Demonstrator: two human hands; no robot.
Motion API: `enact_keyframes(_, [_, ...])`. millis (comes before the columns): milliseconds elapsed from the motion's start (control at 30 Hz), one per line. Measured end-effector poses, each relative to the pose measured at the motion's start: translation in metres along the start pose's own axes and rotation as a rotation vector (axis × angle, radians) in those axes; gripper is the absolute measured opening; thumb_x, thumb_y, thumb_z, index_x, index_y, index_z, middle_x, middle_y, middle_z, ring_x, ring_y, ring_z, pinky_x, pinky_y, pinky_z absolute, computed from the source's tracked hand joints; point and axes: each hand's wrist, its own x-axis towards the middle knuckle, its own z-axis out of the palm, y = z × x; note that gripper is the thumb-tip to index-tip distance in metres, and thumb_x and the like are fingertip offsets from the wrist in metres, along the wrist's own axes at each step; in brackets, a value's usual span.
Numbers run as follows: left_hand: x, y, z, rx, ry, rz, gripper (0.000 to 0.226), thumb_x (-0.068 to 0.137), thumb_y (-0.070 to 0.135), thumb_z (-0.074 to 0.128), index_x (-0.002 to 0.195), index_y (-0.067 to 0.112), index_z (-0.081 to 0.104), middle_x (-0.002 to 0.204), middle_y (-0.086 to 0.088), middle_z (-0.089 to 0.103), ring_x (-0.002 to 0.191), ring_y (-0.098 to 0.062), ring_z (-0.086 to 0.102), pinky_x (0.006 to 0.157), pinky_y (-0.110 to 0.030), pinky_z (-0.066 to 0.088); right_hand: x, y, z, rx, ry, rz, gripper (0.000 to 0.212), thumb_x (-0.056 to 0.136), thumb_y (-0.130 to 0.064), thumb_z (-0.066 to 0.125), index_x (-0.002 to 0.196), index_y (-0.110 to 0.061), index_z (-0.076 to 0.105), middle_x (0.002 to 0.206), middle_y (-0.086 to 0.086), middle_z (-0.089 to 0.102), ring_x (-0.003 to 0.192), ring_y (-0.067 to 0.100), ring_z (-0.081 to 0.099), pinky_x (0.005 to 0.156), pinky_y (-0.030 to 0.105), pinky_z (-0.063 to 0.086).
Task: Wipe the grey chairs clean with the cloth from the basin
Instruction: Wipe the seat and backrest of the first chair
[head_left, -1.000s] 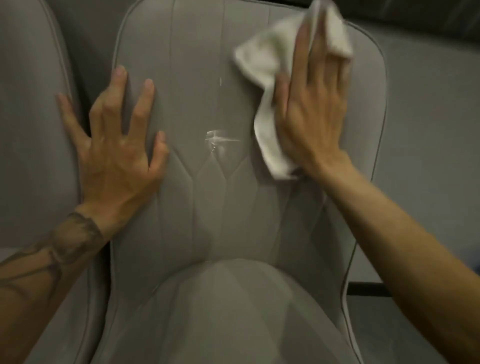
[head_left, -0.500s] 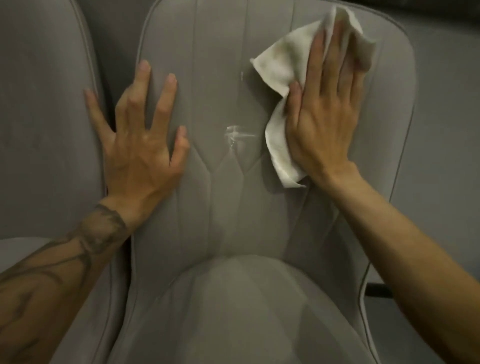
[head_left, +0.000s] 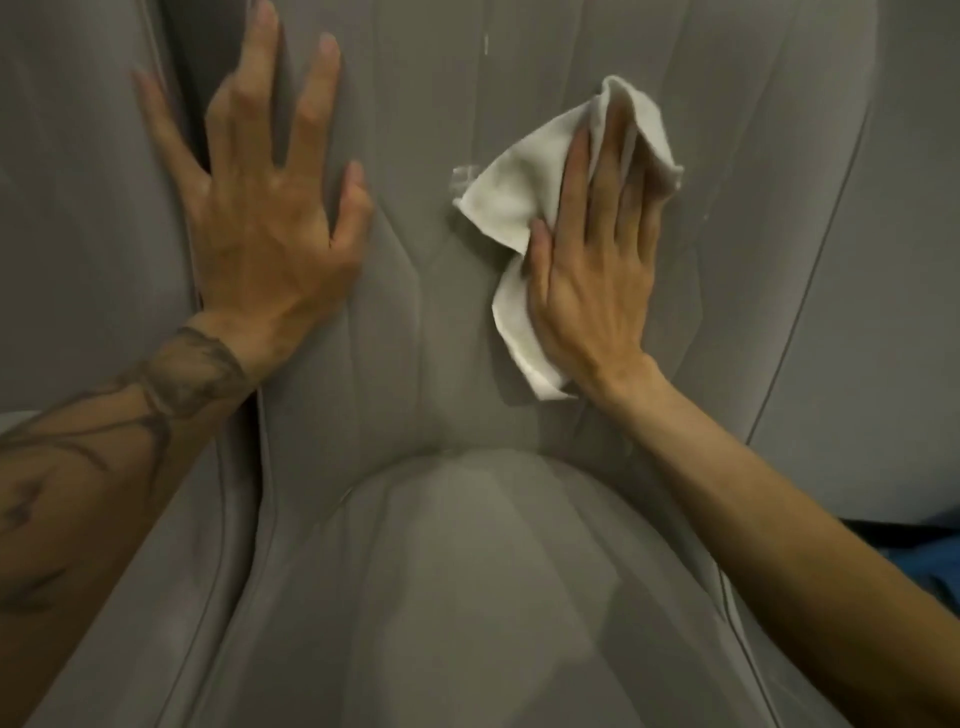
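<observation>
Inspected the middle grey chair from above and close in. Found the right hand laid flat on the white cloth, pressing it against the backrest. Recorded the right fingers straight and close together, a narrow set, thumb lying alongside; nothing gripped, only pressed. Noted the cloth crumpled: bunched up past the fingertips, spread out on the thumb side of the fingers, and trailing down beside the heel of the hand to the wrist. Found a small white smear on the upholstery, touching the cloth's corner on the thumb side of the right fingers. Noted a thinner white streak higher on the backrest, well beyond those fingertips.

Found the left hand flat against the same backrest at its edge, holding nothing. Recorded the left fingers straight and spread wide, little finger reaching past the dark gap onto the neighbouring grey chair, thumb bent on the padding and pointing toward the smear. Noted a dark tattoo round the left wrist and along the forearm.

Found the seat cushion below both wrists, on the near side of the fingers. Noted a plain grey surface on the little-finger side of the right hand, apart from it. Saw a blue item beside the right forearm; could not tell its nature.
</observation>
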Motion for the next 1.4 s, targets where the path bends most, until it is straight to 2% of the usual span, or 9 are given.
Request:
enact_keyframes(200, [-0.001,-0.001,0.005,0.050,0.018,-0.026,0.059,0.108,0.050,0.038,0.163,0.030,0.031,0.163,-0.014,0.039,0.150,-0.027,0.039,0.123,-0.073,0.016,-0.157,0.006,-0.007,-0.067,-0.354,-0.353,0.065,0.110,-0.033,0.044,0.163,-0.007,0.018,0.171,0.015,0.017,0.153,0.036,0.035,0.125,0.046,0.022])
enact_keyframes(267, [-0.001,0.000,0.005,0.077,0.019,-0.033,0.058,0.108,0.050,0.038,0.161,0.027,0.035,0.159,-0.016,0.044,0.148,-0.028,0.041,0.123,-0.072,0.017,-0.157,0.011,0.000,-0.026,-0.356,-0.413,0.064,0.110,-0.030,0.043,0.164,-0.008,0.016,0.172,0.010,0.014,0.154,0.034,0.032,0.126,0.045,0.021])
enact_keyframes(433, [-0.002,0.000,0.004,0.068,0.007,-0.035,0.058,0.107,0.049,0.039,0.161,0.027,0.035,0.159,-0.015,0.043,0.149,-0.028,0.041,0.123,-0.072,0.016,-0.129,-0.005,0.017,-0.013,-0.240,-0.268,0.066,0.110,-0.032,0.038,0.165,-0.012,0.009,0.174,0.006,0.006,0.156,0.029,0.028,0.127,0.044,0.019])
enact_keyframes(533, [0.000,0.002,0.002,0.055,0.002,-0.034,0.059,0.107,0.049,0.040,0.162,0.028,0.033,0.163,-0.014,0.039,0.150,-0.027,0.040,0.123,-0.073,0.016,-0.154,-0.013,0.014,0.009,-0.296,-0.267,0.065,0.109,-0.033,0.042,0.163,-0.011,0.015,0.169,0.012,0.026,0.146,0.034,0.045,0.117,0.050,0.039])
enact_keyframes(633, [0.000,0.001,0.002,0.043,0.005,-0.031,0.060,0.107,0.047,0.040,0.164,0.029,0.030,0.167,-0.012,0.033,0.149,-0.026,0.041,0.123,-0.073,0.016,-0.159,-0.006,0.012,0.030,-0.354,-0.338,0.060,0.110,-0.031,0.041,0.162,-0.011,0.018,0.165,0.017,0.036,0.145,0.036,0.047,0.116,0.051,0.041])
enact_keyframes(800, [0.001,0.002,0.001,0.027,0.017,-0.012,0.061,0.107,0.045,0.040,0.165,0.029,0.028,0.170,-0.012,0.028,0.150,-0.026,0.040,0.122,-0.074,0.016,-0.080,-0.013,-0.003,-0.034,-0.164,-0.132,0.067,0.111,-0.036,0.037,0.165,-0.009,0.009,0.172,0.011,0.013,0.156,0.033,0.024,0.126,0.046,0.025])
enact_keyframes(1000, [0.001,0.002,0.002,0.026,0.019,-0.005,0.064,0.106,0.043,0.044,0.165,0.028,0.026,0.172,-0.012,0.025,0.146,-0.026,0.042,0.121,-0.074,0.017,0.074,-0.025,-0.008,0.007,0.180,0.143,0.066,0.110,-0.044,0.029,0.159,0.000,0.028,0.166,0.023,0.027,0.157,0.033,0.023,0.128,0.032,-0.002])
enact_keyframes(1233, [0.007,0.002,-0.016,-0.015,-0.074,-0.017,0.066,0.103,0.045,0.048,0.164,0.029,0.029,0.171,-0.006,0.028,0.141,-0.031,0.044,0.124,-0.069,0.014,-0.016,-0.057,-0.021,-0.029,-0.180,-0.086,0.064,0.110,-0.040,0.032,0.163,-0.010,0.013,0.171,0.016,0.019,0.159,0.035,0.021,0.128,0.050,0.021])
enact_keyframes(1400, [0.022,-0.031,-0.023,0.029,-0.123,0.097,0.072,0.100,0.060,0.046,0.164,0.037,0.025,0.172,-0.008,0.024,0.156,-0.038,0.025,0.123,-0.071,0.010,0.103,-0.044,-0.017,-0.029,0.105,-0.037,0.060,0.111,-0.040,0.029,0.161,-0.007,0.030,0.168,0.018,0.029,0.157,0.035,0.026,0.129,0.047,0.019])
